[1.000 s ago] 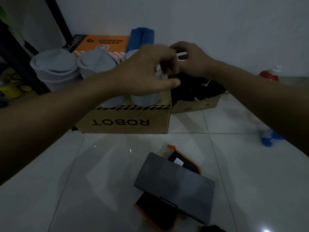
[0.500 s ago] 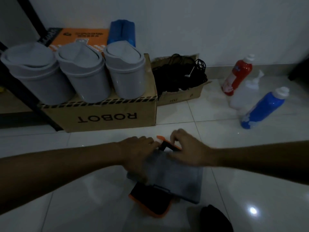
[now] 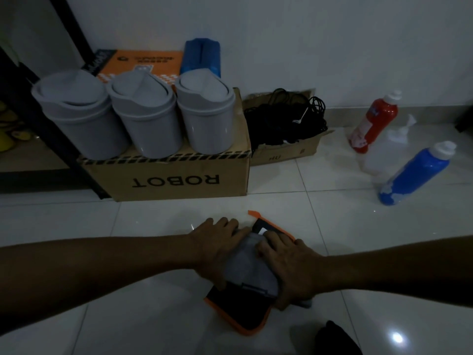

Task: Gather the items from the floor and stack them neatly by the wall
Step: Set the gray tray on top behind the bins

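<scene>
A flat grey case (image 3: 249,267) lies on a black pouch with orange trim (image 3: 242,311) on the white tiled floor. My left hand (image 3: 215,248) grips the grey case's left edge, thumb down its side. My right hand (image 3: 291,267) grips its right edge, fingers curled over the top. By the wall stands a cardboard box marked ROBOT (image 3: 176,179) with three grey lidded bins (image 3: 148,116) on top.
An open box of black cables (image 3: 284,124) sits right of the ROBOT box. Red (image 3: 373,124), clear (image 3: 384,152) and blue (image 3: 417,172) bottles stand at right. An orange box (image 3: 146,64) and a blue item (image 3: 202,56) lean on the wall. A dark object (image 3: 335,339) lies at the bottom edge.
Both hands came down from the cable box by the wall to the floor. They now clasp the grey case from both sides.
</scene>
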A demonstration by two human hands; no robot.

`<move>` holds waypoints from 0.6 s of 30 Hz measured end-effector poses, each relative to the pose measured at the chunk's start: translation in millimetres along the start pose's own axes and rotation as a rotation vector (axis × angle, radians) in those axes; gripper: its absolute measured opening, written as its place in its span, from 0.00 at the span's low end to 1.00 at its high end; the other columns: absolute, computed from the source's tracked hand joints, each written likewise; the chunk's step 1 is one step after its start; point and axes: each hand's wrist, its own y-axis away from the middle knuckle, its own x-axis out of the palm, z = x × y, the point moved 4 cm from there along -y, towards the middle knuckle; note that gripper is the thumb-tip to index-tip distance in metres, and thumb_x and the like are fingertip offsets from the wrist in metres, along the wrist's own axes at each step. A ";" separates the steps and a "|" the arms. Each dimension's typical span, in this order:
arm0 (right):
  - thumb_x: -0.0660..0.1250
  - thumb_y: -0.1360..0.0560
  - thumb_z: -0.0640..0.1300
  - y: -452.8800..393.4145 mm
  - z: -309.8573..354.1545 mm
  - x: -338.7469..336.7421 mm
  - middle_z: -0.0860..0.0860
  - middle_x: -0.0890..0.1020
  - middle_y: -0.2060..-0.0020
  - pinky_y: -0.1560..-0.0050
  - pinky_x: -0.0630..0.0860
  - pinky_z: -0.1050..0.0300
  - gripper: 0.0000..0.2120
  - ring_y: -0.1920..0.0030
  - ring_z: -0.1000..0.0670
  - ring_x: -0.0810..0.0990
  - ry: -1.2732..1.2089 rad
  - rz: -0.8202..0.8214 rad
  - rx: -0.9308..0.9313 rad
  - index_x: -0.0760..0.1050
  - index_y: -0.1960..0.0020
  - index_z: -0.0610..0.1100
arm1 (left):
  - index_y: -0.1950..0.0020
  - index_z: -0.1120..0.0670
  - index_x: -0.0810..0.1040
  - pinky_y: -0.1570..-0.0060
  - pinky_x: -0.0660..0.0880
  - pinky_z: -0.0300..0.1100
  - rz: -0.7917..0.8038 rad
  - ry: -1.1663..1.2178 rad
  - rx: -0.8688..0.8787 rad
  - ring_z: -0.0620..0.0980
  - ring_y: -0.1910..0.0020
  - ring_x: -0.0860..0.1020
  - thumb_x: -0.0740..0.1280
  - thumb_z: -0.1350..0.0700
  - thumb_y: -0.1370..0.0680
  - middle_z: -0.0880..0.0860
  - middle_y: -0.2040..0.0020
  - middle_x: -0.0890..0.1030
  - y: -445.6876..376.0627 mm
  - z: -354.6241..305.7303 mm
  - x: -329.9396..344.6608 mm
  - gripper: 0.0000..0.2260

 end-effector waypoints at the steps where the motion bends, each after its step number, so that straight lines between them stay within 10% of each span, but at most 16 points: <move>1: 0.77 0.41 0.69 -1.7 -0.4 -3.8 0.45 0.53 0.25 0.31 0.64 0.38 0.58 0.27 0.40 0.57 0.004 0.012 -0.015 0.48 0.24 0.51 | 0.20 0.51 0.43 0.35 0.65 0.56 0.000 0.004 -0.010 0.59 0.32 0.64 0.73 0.29 0.39 0.58 0.26 0.60 2.6 1.8 -2.5 0.59; 13: 0.82 0.37 0.52 -4.0 13.6 -187.2 0.61 0.65 0.46 0.56 0.69 0.67 0.39 0.47 0.58 0.70 -0.245 -0.016 -0.217 0.58 0.38 0.53 | 0.25 0.43 0.57 0.37 0.74 0.50 0.214 0.306 -0.244 0.50 0.34 0.71 0.83 0.41 0.42 0.45 0.30 0.68 80.0 84.9 -141.6 0.53; 18: 0.80 0.33 0.50 18.0 20.4 -280.6 0.63 0.68 0.45 0.55 0.74 0.62 0.36 0.47 0.56 0.73 -0.243 -0.055 -0.269 0.60 0.36 0.58 | 0.23 0.39 0.53 0.30 0.68 0.52 0.136 0.346 -0.388 0.51 0.31 0.67 0.81 0.41 0.40 0.46 0.27 0.64 135.7 120.8 -215.1 0.53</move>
